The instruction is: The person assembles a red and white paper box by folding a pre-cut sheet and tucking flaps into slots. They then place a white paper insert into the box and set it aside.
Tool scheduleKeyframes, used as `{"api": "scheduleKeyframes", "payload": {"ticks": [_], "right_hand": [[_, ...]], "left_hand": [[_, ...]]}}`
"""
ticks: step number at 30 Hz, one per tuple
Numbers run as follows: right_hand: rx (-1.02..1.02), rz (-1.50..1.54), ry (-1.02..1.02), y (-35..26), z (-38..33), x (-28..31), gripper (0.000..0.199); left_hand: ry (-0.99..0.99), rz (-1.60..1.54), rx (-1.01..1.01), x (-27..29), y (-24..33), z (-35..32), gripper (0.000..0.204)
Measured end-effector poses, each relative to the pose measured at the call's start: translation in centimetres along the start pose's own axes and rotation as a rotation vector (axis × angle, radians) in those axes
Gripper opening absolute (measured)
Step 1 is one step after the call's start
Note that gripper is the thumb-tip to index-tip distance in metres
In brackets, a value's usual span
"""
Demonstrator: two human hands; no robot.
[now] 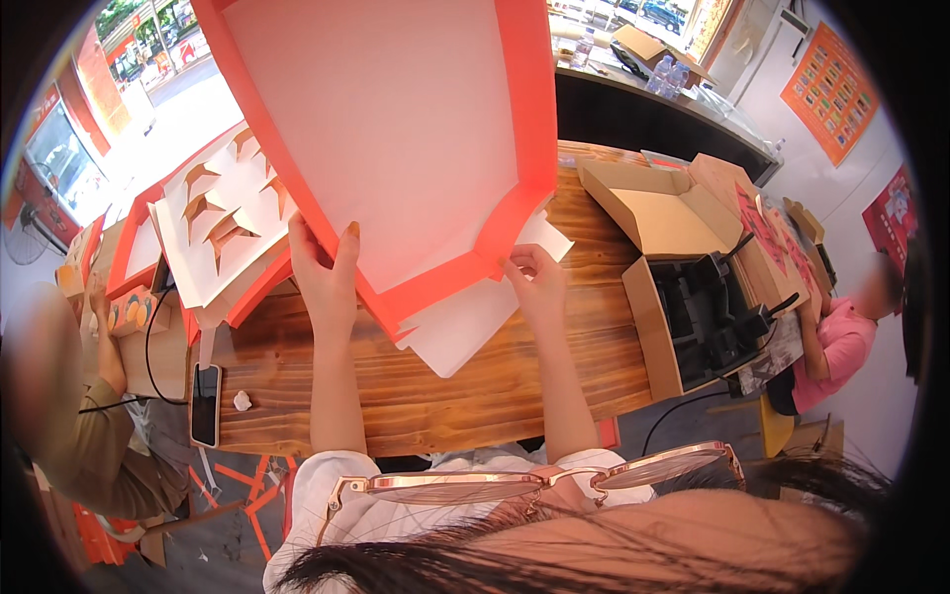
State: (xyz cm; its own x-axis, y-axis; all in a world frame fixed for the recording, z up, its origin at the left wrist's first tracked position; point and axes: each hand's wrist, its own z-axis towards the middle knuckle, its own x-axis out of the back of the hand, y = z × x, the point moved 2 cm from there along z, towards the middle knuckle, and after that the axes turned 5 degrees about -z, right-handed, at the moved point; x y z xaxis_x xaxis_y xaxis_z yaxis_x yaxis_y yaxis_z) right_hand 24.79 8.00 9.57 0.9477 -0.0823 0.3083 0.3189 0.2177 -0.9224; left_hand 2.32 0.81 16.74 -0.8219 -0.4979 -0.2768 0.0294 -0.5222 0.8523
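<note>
A large shallow cardboard box part [386, 129], white inside with an orange-red rim, is tilted up in front of me over the wooden table. My left hand [329, 277] grips its lower left edge, the thumb on the inner side and the other fingers partly hidden. At the lower right corner, the fingers of my right hand [539, 282] pinch the red rim. White sheets [455, 332] lie on the table under the box part, partly covered by it.
To the left sits a white insert [223, 233] with cut-out openings. A phone [205, 404] and a crumpled white scrap [242, 400] lie near the table's front edge. An open brown carton [648, 327] holds black devices on the right. People are at both sides.
</note>
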Motion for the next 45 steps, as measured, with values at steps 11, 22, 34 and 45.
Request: {"api": "scheduleKeyframes", "payload": {"ticks": [11, 22, 34, 45], "right_hand": [[-0.056, -0.055, 0.027, -0.9, -0.8, -0.2, 0.015], [0.033, -0.166, 0.051, -1.2, -0.9, 0.3, 0.015], [0.102, -0.32, 0.154, -0.7, -0.8, -0.3, 0.014], [0.084, -0.372, 0.145, -0.7, -1.2, -0.4, 0.016]], "left_hand": [[-0.013, 0.034, 0.002, -0.2, -0.6, -0.1, 0.038], [-0.009, 0.057, -0.028, -0.6, -0.5, -0.1, 0.038], [-0.026, 0.07, -0.051, -1.4, -0.5, -0.3, 0.038], [-0.024, 0.075, -0.046, -1.4, -0.6, -0.2, 0.04]]}}
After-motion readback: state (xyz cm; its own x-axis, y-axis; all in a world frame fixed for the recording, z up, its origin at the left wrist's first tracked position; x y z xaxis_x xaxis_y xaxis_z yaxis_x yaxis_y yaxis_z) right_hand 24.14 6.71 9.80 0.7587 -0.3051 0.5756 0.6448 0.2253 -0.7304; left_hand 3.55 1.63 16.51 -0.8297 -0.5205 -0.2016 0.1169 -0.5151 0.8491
